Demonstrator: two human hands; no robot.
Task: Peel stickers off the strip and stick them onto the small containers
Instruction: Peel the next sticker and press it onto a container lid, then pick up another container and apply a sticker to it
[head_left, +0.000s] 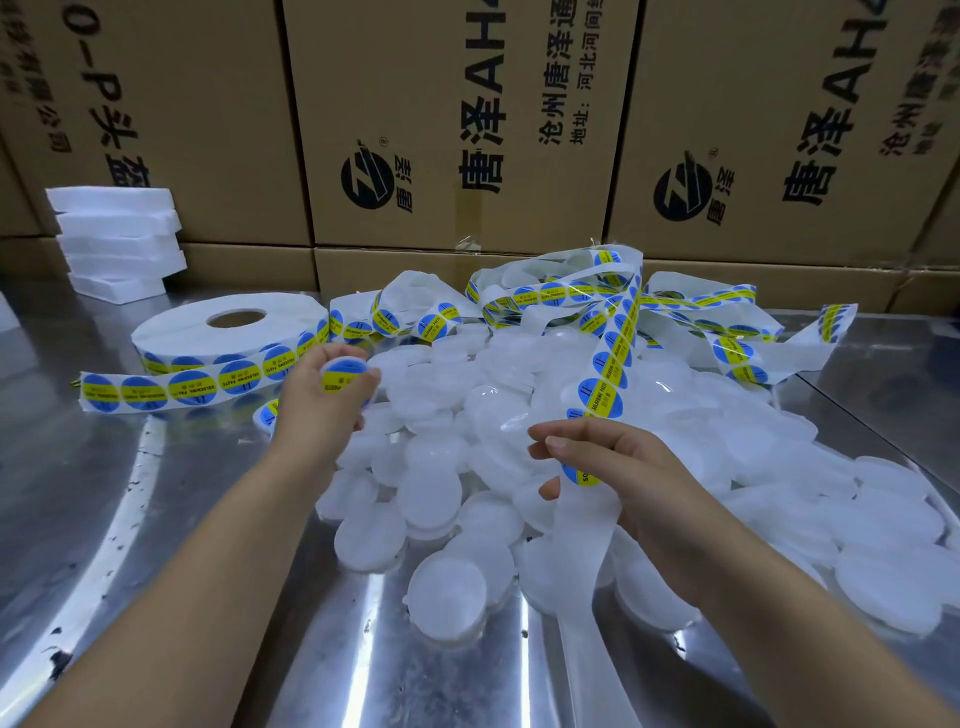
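This looks like a packing room or small factory store. Printed brown cartons (457, 119) stand stacked as a wall behind a stainless-steel desk (156, 519). On the desk lie a bulk roll of stickers (228, 332), its loose strip (610, 353), a heap of identical small white containers (447, 587) and a stack of white foam pads (117, 239).

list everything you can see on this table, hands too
round translucent white plastic containers: many, unlabelled, heaped centre and right
labelled container: one, white with blue-and-yellow sticker, in left hand
sticker strip: long tangle, white backing with blue-and-yellow round stickers, across the back, down to right hand
sticker roll: one, white, back left
white foam blocks: about five, stacked far left
brown printed cardboard boxes: several, along the back
shiny metal table: one, silver, under everything
left hand: grips the labelled container
right hand: pinches the sticker strip
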